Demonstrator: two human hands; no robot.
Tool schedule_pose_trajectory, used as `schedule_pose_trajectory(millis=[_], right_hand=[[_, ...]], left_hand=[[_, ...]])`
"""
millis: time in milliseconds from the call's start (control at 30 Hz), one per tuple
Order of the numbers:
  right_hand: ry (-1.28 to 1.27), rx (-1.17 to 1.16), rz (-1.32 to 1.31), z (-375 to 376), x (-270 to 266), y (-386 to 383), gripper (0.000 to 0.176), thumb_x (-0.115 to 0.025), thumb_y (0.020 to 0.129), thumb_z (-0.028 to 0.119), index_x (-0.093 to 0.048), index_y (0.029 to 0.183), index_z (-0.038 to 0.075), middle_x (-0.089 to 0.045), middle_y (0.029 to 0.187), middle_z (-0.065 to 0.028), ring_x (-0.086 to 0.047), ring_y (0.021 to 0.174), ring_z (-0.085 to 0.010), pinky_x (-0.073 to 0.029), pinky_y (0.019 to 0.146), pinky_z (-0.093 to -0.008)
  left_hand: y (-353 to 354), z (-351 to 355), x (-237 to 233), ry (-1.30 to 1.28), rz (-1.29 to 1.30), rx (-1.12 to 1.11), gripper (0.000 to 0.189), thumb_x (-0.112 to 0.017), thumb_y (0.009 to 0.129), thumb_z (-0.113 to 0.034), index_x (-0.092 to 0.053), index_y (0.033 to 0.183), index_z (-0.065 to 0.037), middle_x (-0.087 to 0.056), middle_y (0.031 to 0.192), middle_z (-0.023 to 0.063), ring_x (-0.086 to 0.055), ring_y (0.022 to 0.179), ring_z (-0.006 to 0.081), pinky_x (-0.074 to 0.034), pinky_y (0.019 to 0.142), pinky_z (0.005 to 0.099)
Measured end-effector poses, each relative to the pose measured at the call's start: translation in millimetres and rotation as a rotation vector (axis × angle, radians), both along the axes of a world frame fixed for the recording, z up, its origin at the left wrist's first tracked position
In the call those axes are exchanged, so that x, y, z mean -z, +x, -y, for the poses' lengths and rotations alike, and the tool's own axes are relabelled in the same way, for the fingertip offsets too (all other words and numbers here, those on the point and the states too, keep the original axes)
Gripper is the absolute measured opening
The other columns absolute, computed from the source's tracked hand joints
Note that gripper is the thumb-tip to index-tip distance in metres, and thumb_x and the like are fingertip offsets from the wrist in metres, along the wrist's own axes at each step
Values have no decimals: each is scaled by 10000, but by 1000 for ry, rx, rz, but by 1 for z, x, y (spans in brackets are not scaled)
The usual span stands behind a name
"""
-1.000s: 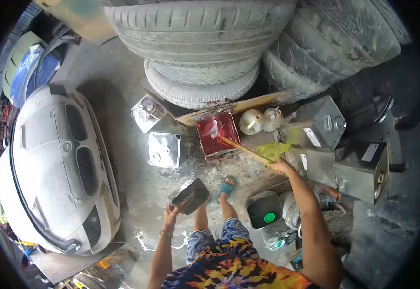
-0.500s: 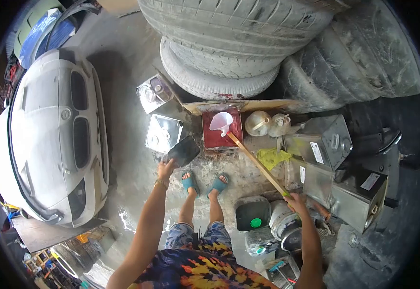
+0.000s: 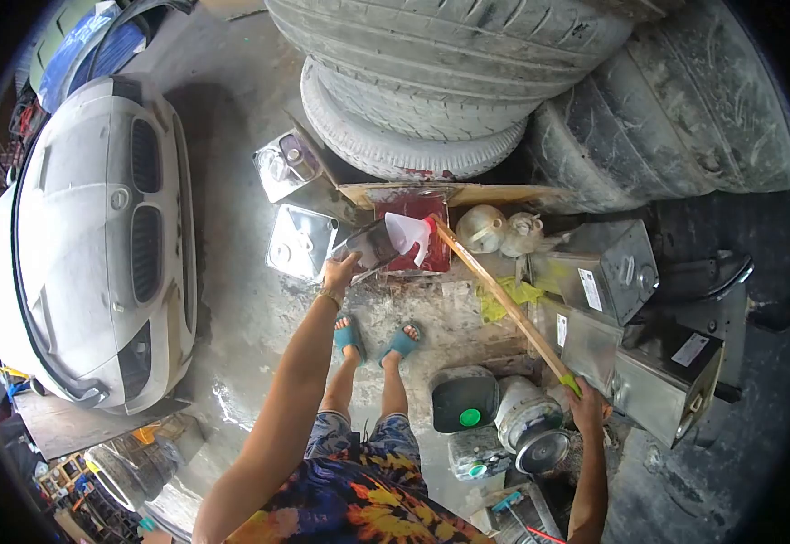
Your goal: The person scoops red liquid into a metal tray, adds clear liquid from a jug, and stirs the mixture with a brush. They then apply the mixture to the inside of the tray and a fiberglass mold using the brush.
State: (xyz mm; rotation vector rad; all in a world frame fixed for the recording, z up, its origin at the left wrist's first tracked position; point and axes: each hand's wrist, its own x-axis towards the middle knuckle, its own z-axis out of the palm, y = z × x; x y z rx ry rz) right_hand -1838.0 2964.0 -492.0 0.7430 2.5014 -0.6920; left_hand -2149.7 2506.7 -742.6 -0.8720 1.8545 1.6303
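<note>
My left hand [image 3: 342,267] is closed on the near edge of a dark, shallow rectangular pan [image 3: 372,245]. The far end of that pan meets a white plastic funnel [image 3: 401,231], which lies tilted over a red square-topped container [image 3: 436,258]. My right hand [image 3: 587,408] is wrapped round the green-marked end of a long wooden stick [image 3: 504,299]. It slants up and left, and its red-stained tip is right at the funnel's spout.
Metal cans [image 3: 302,240] stand left of the red container, and more tins [image 3: 594,272] to the right. Two round jugs [image 3: 483,228] sit beside it. Stacked tyres [image 3: 431,72] rise behind. A dusty white car [image 3: 87,245] is at left; a green-capped black jerrycan [image 3: 467,399] is near my feet.
My left hand has moved the dark pan up and right to the funnel. The funnel has tipped and shifted left, and the stick's lower end has swung slightly right and down.
</note>
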Motion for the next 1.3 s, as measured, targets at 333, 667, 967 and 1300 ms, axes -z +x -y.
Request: schedule_pose_trajectory(millis=[333, 667, 967, 1300], right_hand=[[-54, 67, -86, -3, 15, 8, 196, -654, 901, 214, -578, 917, 34, -539, 579, -88, -531, 467, -205, -384, 438, -343], [-408, 179, 158, 18, 73, -33, 201, -597, 934, 194, -602, 876, 2, -554, 575, -45, -509, 445, -144, -400, 419, -310], [142, -50, 376, 128, 183, -186, 298, -527, 919, 225, -637, 1106, 22, -655, 1113, -197, -634, 1023, -373, -514, 869, -460], [-159, 62, 311, 106, 275, -183, 277, -670, 835, 241, -640, 922, -21, -621, 623, -131, -605, 493, -225, -482, 477, -362]], left_hand=[[5, 11, 6, 88, 17, -86, 299, -733, 772, -327, -650, 863, -54, -619, 721, 17, -610, 626, 122, -447, 538, 270], [42, 47, 15, 116, 111, -279, 228, -681, 813, -329, -550, 784, -145, -560, 705, -10, -575, 667, 100, -470, 628, 297], [66, 60, 22, 182, 81, -304, 283, -623, 876, -382, -577, 1006, -134, -563, 750, -19, -573, 702, 114, -494, 704, 327], [73, 91, 7, 210, 72, -304, 294, -667, 839, -380, -574, 973, -135, -541, 719, -19, -550, 676, 117, -494, 678, 314]])
